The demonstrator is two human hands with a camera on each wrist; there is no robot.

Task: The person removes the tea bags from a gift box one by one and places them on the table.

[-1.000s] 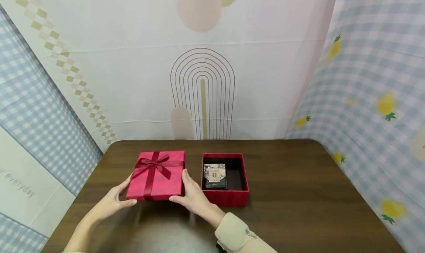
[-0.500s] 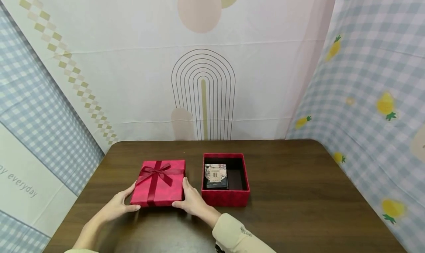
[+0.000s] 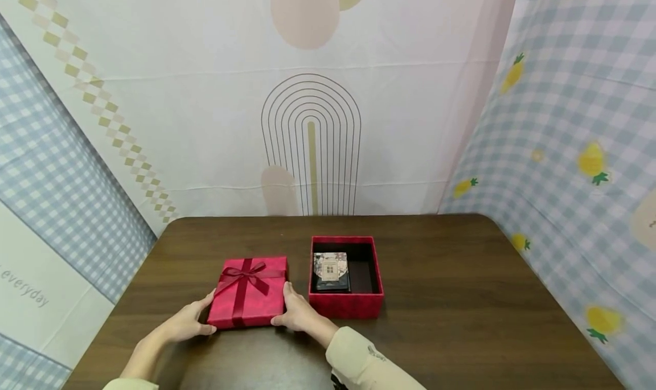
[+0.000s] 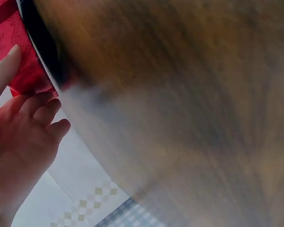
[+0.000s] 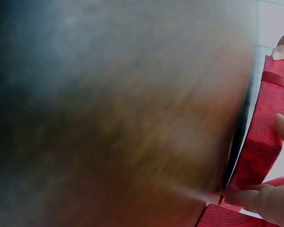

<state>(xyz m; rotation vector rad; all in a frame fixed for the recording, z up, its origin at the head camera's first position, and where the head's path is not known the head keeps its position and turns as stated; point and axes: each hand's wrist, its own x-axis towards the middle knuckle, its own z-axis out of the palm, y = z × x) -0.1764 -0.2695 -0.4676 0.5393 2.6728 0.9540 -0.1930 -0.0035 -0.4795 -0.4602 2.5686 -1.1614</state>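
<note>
Since both hands only clamp the red lid (image 3: pixel 249 292) by its edges, the main risk is slip: uneven side pressure could tilt it or let one corner drop. It sits flat on the brown table (image 3: pixel 461 299), just left of the open red box (image 3: pixel 346 306), nearly touching it. A sideways nudge from the right hand (image 3: pixel 297 315) could bump the box wall and shift the box with the small printed package (image 3: pixel 331 270) inside. The ribbon bow (image 3: pixel 244 275) on top is soft and could get crushed if fingers creep over it.

Grip: left hand (image 3: pixel 188 321) has fingers fairly straight, thumb against the lid's near-left corner, fingertips along the left edge. Right hand is likewise spread, fingers up the lid's right side, thumb at the near-right corner. Neither wraps the lid; it's a flat two-sided press. Wrist views are blurred, showing only fingertips on red card.
</note>
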